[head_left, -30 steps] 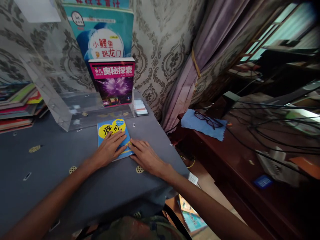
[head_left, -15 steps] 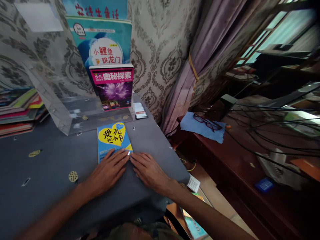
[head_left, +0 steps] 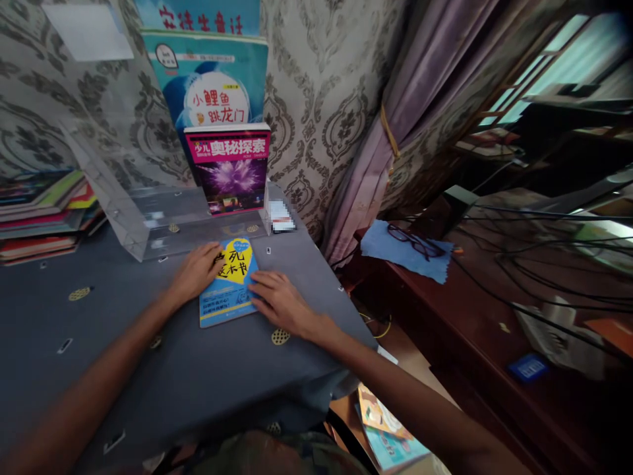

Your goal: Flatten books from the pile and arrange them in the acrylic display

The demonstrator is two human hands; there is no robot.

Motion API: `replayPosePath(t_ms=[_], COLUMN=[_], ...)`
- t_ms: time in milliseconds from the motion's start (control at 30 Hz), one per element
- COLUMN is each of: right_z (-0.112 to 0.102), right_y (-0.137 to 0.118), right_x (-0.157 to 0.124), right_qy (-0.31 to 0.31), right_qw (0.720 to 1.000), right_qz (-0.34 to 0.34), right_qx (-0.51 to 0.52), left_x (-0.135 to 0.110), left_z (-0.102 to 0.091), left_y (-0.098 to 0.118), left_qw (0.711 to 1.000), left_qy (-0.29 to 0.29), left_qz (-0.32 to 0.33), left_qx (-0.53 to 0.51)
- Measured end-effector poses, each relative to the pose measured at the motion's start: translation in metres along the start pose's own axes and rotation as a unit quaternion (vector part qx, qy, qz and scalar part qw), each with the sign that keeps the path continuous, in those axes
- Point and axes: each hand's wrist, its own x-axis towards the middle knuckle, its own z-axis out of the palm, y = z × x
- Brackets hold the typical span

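A small blue book with a yellow heart (head_left: 230, 287) lies flat on the dark grey tablecloth (head_left: 148, 356). My left hand (head_left: 195, 270) rests on the book's upper left corner, its fingers curled over the edge. My right hand (head_left: 274, 300) lies flat, fingers together, against the book's right edge. Just behind the book stands a clear acrylic rack (head_left: 148, 218) holding a pink and purple book (head_left: 230, 168) upright, with a larger teal book (head_left: 212, 82) behind it.
A pile of books (head_left: 42, 214) lies at the table's left. To the right stand a lilac curtain (head_left: 376, 132) and a dark wooden desk (head_left: 494, 330) with glasses on a blue cloth (head_left: 405, 247), cables and a telephone. More books (head_left: 388, 429) lie on the floor below the table's edge.
Both hands slid up from the book's near edge: the left to its upper left corner, the right along its right side. The book now lies slightly turned.
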Motion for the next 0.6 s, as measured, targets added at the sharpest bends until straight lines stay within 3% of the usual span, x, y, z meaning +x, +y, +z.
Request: replayPosePath(t_ms=[133, 300, 500, 600], right_z=[0.003, 0.01, 0.019, 0.023], right_y=[0.017, 0.034, 0.02, 0.008], right_x=[0.038, 0.074, 0.061, 0.049], right_qy=[-0.041, -0.044, -0.034, -0.03], right_qw=[0.998, 0.996, 0.991, 0.99], right_qz=[0.037, 0.082, 0.13, 0.14], right_qx=[-0.002, 0.007, 0.004, 0.001], left_x=[0.004, -0.012, -0.055, -0.071], left_z=[0.001, 0.0, -0.007, -0.005], left_y=[-0.012, -0.008, 0.011, 0.02], left_qw=[0.999, 0.999, 0.999, 0.998], left_qy=[0.017, 0.014, 0.021, 0.035], left_qz=[-0.009, -0.02, -0.02, -0.05], left_qx=[-0.028, -0.045, -0.025, 0.003])
